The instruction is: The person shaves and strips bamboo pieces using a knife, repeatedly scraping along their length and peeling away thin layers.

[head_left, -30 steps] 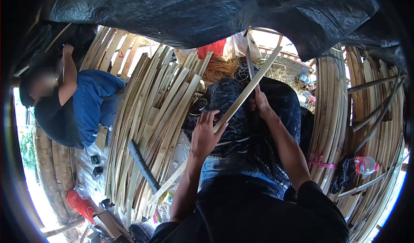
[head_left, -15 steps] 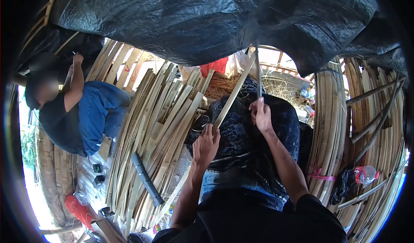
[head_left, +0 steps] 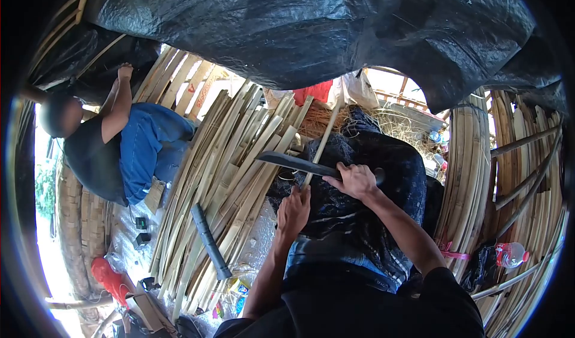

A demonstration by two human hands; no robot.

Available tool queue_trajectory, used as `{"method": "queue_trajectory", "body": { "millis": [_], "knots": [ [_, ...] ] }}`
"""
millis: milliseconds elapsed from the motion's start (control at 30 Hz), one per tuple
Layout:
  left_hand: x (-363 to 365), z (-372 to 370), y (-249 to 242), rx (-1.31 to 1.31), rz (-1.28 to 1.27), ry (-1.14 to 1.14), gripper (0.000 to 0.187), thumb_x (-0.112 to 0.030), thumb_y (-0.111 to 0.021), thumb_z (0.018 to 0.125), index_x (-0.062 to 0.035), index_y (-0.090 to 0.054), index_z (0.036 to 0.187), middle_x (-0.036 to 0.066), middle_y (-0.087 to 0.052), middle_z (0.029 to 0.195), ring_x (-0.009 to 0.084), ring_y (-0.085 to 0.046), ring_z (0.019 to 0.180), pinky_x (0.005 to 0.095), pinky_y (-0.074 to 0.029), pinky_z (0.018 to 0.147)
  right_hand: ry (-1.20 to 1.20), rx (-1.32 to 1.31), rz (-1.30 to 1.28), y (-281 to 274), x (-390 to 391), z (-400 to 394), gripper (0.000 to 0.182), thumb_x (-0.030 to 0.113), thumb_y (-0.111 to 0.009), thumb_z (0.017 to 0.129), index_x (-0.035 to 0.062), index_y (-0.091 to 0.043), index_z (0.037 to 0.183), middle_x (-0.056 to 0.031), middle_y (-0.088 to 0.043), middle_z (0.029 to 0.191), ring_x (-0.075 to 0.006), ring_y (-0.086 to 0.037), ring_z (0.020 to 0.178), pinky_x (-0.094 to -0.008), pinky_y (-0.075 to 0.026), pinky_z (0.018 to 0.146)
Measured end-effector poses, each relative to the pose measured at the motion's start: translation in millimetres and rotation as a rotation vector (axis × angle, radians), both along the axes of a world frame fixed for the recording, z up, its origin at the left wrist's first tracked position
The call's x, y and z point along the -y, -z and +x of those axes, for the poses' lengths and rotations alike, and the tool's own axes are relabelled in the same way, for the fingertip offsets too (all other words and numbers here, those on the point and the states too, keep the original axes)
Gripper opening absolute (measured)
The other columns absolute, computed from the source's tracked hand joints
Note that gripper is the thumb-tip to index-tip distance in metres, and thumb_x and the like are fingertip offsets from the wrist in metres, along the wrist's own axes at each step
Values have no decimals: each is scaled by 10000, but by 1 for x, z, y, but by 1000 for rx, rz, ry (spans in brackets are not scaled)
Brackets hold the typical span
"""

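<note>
My left hand (head_left: 293,211) is closed round the lower end of a thin bamboo strip (head_left: 327,135), which slants up and away over my lap. My right hand (head_left: 357,181) grips the handle of a large dark knife (head_left: 293,161). Its blade points left and lies across the strip, just above my left hand. Dark patterned cloth (head_left: 383,152) covers my legs beneath both hands. Left of my lap lies a pile of split bamboo strips (head_left: 221,176), with a dark ridged cylinder (head_left: 206,236) on top.
Another person (head_left: 96,152) sits at the left with arms raised. Bundled bamboo (head_left: 464,176) stands at the right, near a plastic bottle (head_left: 511,255). A black tarp (head_left: 287,32) hangs overhead. A red object (head_left: 109,278) and a cardboard box (head_left: 144,311) are at the lower left.
The knife has swung from pointing away from me to lying leftward across the strip. My right hand has turned and moved lower. The view has shifted slightly, and the other person's raised hand has moved.
</note>
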State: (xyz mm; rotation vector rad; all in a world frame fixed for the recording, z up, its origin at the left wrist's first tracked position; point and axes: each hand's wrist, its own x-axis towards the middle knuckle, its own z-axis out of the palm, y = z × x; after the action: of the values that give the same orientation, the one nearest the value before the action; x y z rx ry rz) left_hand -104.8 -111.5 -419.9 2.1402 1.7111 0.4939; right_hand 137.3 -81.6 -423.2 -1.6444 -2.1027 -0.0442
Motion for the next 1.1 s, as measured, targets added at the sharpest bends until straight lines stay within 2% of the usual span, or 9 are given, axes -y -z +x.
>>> {"method": "queue_trajectory", "body": {
  "millis": [133, 167, 333, 433, 700, 767, 900, 967, 1100],
  "knots": [
    [7, -3, 2, -56, 91, 10, 428, -431, -536, 1081, -9, -607, 1091, 286, -715, 824, 508, -688, 770, 616, -556, 711, 8, 39, -249, -19, 0, -6, 679, 703, -631, 939, 32, -729, 915, -194, -716, 696, -356, -754, 666, -452, -619, 632],
    [7, -3, 1, -36, -45, -30, 404, -427, -556, 1074, -28, -614, 1093, 280, -711, 814, 500, -689, 760, 617, -548, 692, -1, 63, -281, -20, -2, -4, 701, 711, -617, 942, 19, -725, 918, -199, -720, 704, -364, -757, 675, -460, -623, 644],
    [32, -11, -18, 11, -42, -48, 350, -399, -580, 1069, -50, -606, 1074, 272, -695, 765, 501, -677, 717, 610, -533, 651, -52, 96, -467, -26, -7, 0, 765, 737, -571, 953, -9, -723, 887, -228, -734, 750, -408, -758, 710, -496, -626, 676],
    [48, -9, -49, 47, -121, -121, 341, -389, -595, 1063, -49, -593, 1057, 270, -684, 730, 509, -667, 690, 612, -520, 627, -30, 97, -487, -25, -4, -1, 772, 739, -559, 959, -7, -735, 873, -235, -745, 802, -418, -761, 755, -503, -623, 715],
    [117, -43, -84, 62, -271, -191, 338, -393, -630, 1045, -59, -580, 1037, 276, -671, 705, 510, -662, 666, 607, -500, 589, 20, 84, -496, -17, -9, 0, 771, 741, -531, 971, 11, -772, 915, -227, -751, 829, -416, -759, 798, -513, -612, 766],
    [140, -60, -92, 98, -394, -245, 329, -393, -642, 1039, -69, -579, 1038, 273, -668, 692, 508, -665, 661, 601, -496, 579, 32, 76, -473, -18, -12, 1, 767, 739, -531, 973, 15, -776, 911, -225, -749, 821, -417, -757, 789, -511, -613, 761],
    [182, -96, -93, 0, -405, -203, 336, -400, -661, 1027, -73, -582, 1015, 261, -667, 680, 507, -669, 658, 589, -500, 575, 29, 60, -532, -26, -12, 0, 767, 739, -534, 972, 16, -780, 893, -236, -749, 847, -425, -755, 821, -513, -609, 788],
    [190, -100, -118, 3, -439, -276, 345, -398, -690, 1010, -69, -588, 989, 267, -667, 684, 504, -674, 667, 577, -507, 574, 37, 60, -550, -27, -11, 0, 768, 738, -535, 971, 15, -781, 892, -244, -749, 861, -426, -755, 836, -515, -608, 798],
    [205, -113, -133, -28, -525, -341, 306, -346, -724, 987, -67, -599, 987, 266, -688, 724, 491, -691, 690, 565, -520, 584, 51, 62, -541, -26, -10, -1, 780, 744, -522, 974, 13, -782, 903, -264, -749, 908, -435, -752, 875, -526, -598, 836]
  ]
}}
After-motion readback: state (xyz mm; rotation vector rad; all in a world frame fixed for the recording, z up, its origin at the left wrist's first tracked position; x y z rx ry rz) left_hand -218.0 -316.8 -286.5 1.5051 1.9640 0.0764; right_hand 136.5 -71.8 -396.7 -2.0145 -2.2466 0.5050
